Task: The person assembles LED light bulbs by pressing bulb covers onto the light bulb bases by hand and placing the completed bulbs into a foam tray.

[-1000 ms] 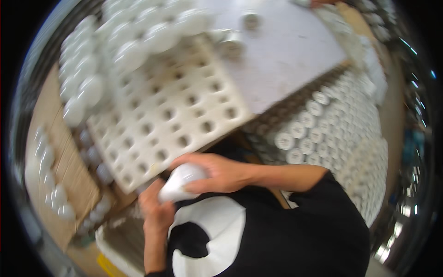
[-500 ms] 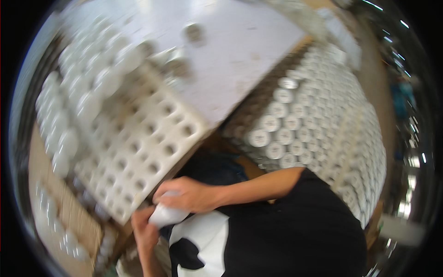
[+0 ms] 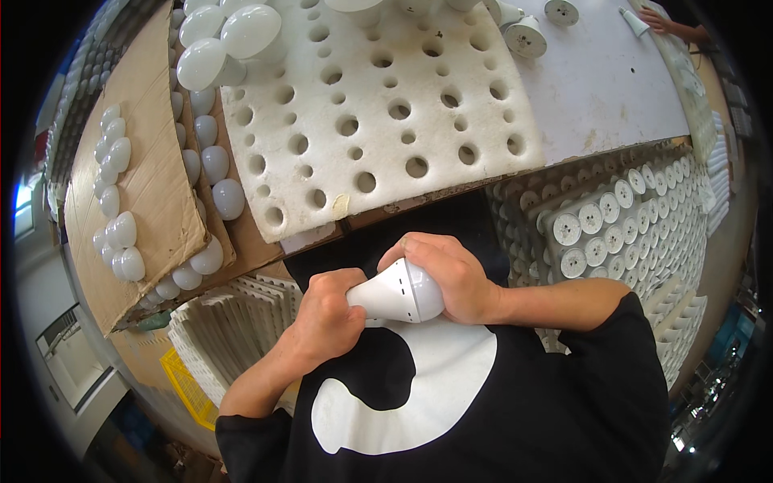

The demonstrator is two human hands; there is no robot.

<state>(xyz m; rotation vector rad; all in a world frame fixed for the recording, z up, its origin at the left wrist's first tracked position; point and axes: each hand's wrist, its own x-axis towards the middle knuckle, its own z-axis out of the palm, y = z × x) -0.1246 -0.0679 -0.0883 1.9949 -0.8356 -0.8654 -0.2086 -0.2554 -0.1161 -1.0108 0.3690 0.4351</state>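
Observation:
Close to my chest I hold a white light bulb (image 3: 392,294) lying sideways, its narrow end to the left. My left hand (image 3: 328,312) is closed round that narrow end, which its fingers hide. Around the rounded, frosted dome on the other end, my right hand (image 3: 460,278) is wrapped, fingers over the top. A row of small dark slots shows on the white body beside the dome. Just beyond my hands lies a white foam tray (image 3: 439,145) with rows of round holes, most of them bare. Several bulbs (image 3: 251,32) stand at its far left.
Left of the tray, cardboard (image 3: 153,161) carries more bulbs. Stacked foam sheets (image 3: 233,330) and a yellow crate (image 3: 187,386) stand below it. On the right are trays of round white parts (image 3: 590,217). Another person's hand (image 3: 660,22) is at the far right of the white table (image 3: 604,97).
My view has swung, so the tray now lies straight ahead. Both hands still grip the bulb; it now lies nearly level before my chest, with the dome toward my right hand.

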